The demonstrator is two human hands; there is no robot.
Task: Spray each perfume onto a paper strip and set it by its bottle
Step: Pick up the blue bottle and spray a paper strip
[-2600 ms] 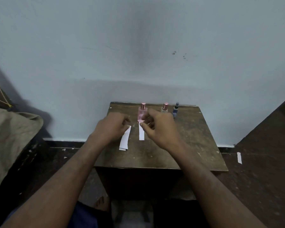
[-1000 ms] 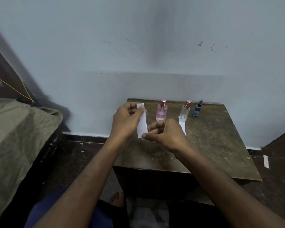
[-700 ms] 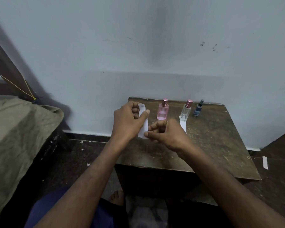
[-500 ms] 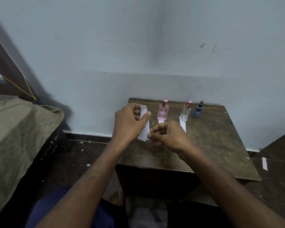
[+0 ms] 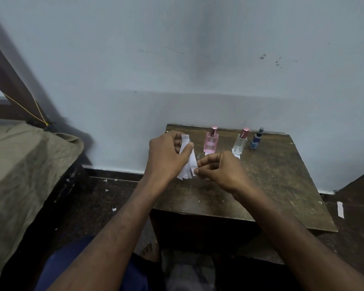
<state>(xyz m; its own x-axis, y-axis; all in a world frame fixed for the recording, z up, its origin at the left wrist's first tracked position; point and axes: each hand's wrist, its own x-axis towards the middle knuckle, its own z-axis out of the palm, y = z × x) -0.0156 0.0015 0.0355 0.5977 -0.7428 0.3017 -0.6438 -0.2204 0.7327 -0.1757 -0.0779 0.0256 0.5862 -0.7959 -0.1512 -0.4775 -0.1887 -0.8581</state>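
The left hand (image 5: 166, 156) holds a small fan of white paper strips (image 5: 187, 162) above the wooden table (image 5: 271, 185), thumb pressed across their front and fingers curled behind; the right hand (image 5: 221, 171), just beside it, pinches the lower edge of the outermost strip between thumb and forefinger, the other fingers curled in. Beyond the right hand 3 bottles stand in a row by the wall (image 5: 177, 70): a pink bottle (image 5: 211, 140) nearest the left hand, then a clear bottle (image 5: 240, 141), then a small blue bottle (image 5: 256, 141) farthest right; a strip (image 5: 208, 153) lies at the foot of the pink bottle and another strip (image 5: 236, 153) at the foot of the clear one, partly hidden by the right hand. Far right of that hand a paper scrap (image 5: 340, 209) lies on the floor.
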